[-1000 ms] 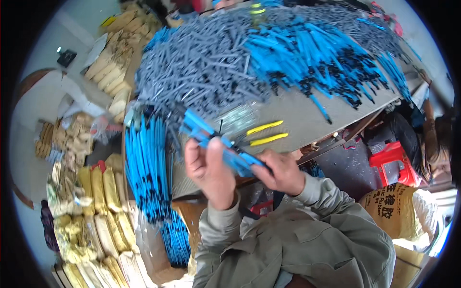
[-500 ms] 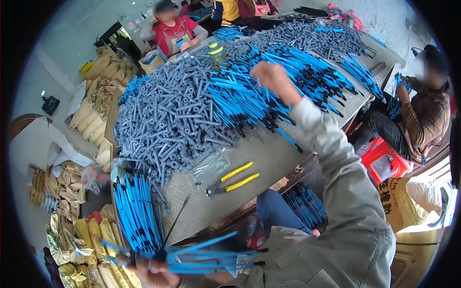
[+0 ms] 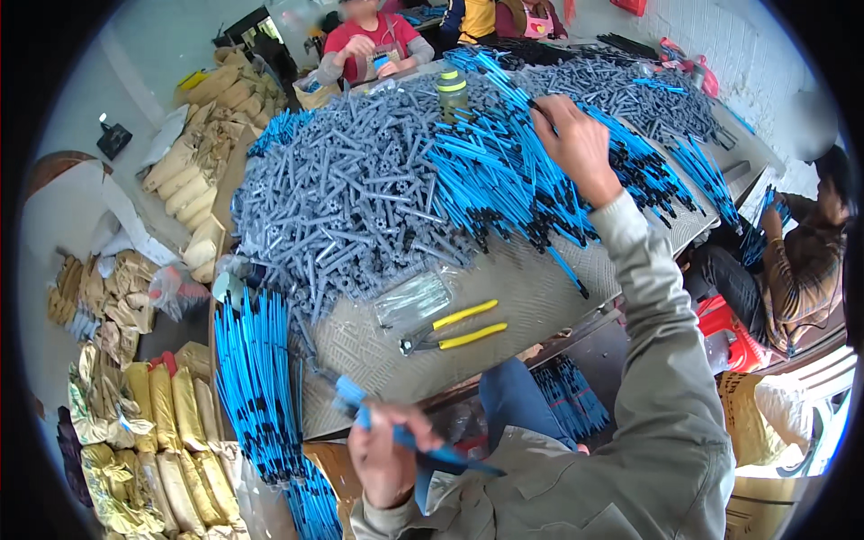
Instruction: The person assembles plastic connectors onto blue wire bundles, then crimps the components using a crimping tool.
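A large heap of thin blue rods with black ends (image 3: 504,171) lies across the middle of the table. Over its far part is my right hand (image 3: 576,148), its fingers pinched on the black ends of a few blue rods (image 3: 498,74) that point away to the left. Low in front of my body, my left hand (image 3: 389,454) is closed around a small bunch of blue rods (image 3: 454,459), smeared by motion. Just left of that hand, a thick stack of blue rods (image 3: 252,378) leans along the table's left edge.
Grey plastic tubes (image 3: 342,189) form a big pile on the left. Yellow-handled pliers (image 3: 463,330) lie beside a clear plastic bag (image 3: 414,301). A green bottle (image 3: 453,94) stands among the heaps. A co-worker (image 3: 801,234) sits at right, another (image 3: 373,45) across the table.
My left hand has come up and rightward with its bunch, away from the stack. My right hand, loosely curled before, now grips a few rods. The whole view has shifted slightly.
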A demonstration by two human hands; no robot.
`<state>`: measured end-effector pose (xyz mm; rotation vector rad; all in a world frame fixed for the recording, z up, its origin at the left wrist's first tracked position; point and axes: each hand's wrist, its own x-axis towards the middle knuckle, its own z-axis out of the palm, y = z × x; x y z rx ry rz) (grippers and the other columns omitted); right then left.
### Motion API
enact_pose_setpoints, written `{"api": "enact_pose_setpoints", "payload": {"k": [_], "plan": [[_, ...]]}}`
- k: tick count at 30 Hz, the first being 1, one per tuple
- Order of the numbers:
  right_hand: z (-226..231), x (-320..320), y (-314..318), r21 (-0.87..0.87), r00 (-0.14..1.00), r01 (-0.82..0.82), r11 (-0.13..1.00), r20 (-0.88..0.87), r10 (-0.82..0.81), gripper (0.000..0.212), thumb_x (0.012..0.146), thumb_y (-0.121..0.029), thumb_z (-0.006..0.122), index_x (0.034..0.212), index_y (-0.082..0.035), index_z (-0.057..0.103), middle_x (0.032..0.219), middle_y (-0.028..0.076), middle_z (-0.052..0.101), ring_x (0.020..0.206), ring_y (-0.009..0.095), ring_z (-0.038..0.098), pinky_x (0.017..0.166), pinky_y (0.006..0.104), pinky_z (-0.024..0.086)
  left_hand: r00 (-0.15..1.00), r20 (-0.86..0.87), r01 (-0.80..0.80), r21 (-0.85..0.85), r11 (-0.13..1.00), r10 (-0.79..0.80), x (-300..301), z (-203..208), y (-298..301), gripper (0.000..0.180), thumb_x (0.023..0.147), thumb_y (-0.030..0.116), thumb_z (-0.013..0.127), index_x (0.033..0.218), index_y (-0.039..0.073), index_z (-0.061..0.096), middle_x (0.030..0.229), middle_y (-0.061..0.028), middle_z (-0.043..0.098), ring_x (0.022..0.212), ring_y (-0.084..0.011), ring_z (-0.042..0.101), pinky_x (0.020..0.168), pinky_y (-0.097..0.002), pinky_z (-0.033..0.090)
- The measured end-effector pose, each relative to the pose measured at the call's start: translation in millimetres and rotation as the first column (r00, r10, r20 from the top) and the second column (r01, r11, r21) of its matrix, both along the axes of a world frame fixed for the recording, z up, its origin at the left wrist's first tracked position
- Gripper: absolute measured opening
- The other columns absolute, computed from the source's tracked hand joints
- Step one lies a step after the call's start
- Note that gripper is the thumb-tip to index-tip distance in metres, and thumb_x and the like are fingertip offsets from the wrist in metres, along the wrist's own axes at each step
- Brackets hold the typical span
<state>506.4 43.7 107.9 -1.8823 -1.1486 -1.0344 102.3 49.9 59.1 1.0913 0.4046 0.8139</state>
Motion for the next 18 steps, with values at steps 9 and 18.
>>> {"api": "enact_pose_setpoints", "payload": {"k": [9,18], "plan": [[-9,-50,-66,0.512,0.977,-0.189,0.838,0.017,0.211,0.012,0.089,-0.007,0.054,0.096,0.002,0.057,0.078,0.007,0.060,0.064,0.012,0.061,0.056,0.0232,0.048,0.983,0.029,0.181,-0.089,0.979,-0.179,32,-11,-5,0.028,0.096,0.024,0.040,0.097,-0.002,0.051,0.104,-0.0267,0.058,0.093,-0.0345,0.061,0.078,-0.0416,0.051],[25,-61,-97,0.574,0.927,-0.194,0.796,-0.159,0.340,0.016,0.092,-0.009,0.048,0.097,0.004,0.057,0.074,0.007,0.060,0.060,0.011,0.058,0.055,0.0205,0.046,0.967,0.031,0.254,-0.094,0.963,-0.252,40,-17,-13,0.032,0.096,0.026,0.039,0.103,-0.003,0.051,0.106,-0.0264,0.058,0.095,-0.0347,0.061,0.080,-0.0423,0.050]]}}
